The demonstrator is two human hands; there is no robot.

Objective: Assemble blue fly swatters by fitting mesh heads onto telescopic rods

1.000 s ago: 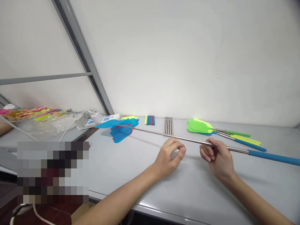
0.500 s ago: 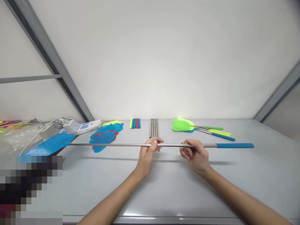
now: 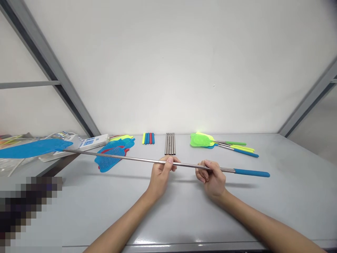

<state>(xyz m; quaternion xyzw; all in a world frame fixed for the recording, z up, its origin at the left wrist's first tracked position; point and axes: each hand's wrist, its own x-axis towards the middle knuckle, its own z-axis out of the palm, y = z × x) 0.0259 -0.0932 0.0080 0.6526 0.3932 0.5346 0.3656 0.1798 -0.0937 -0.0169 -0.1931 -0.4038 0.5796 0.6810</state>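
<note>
A long fly swatter point(image 3: 139, 159) with a blue head, a thin metal telescopic rod and a blue grip spans the view above the table. My left hand point(image 3: 161, 175) is closed on the middle of its rod, thumb on top. Nearer the blue grip, my right hand point(image 3: 212, 177) also pinches the rod. The swatter tilts, its head higher at the left and its grip lower at the right. Behind my left hand lie several metal tubes point(image 3: 170, 143) side by side. Left of these are short coloured grips point(image 3: 148, 138) in yellow, blue and red.
Loose swatter heads point(image 3: 112, 158) in blue, red and yellow are piled at the left. Swatters with rods and grips point(image 3: 202, 140) lie at the back right. A white power strip point(image 3: 92, 141) and plastic bags point(image 3: 10, 167) sit at far left. A wall closes off the table's back.
The swatter has tilted, its head rising at the left and its grip dropping at the right. The head has turned more edge-on. Both hands keep their hold; the view has shifted slightly.
</note>
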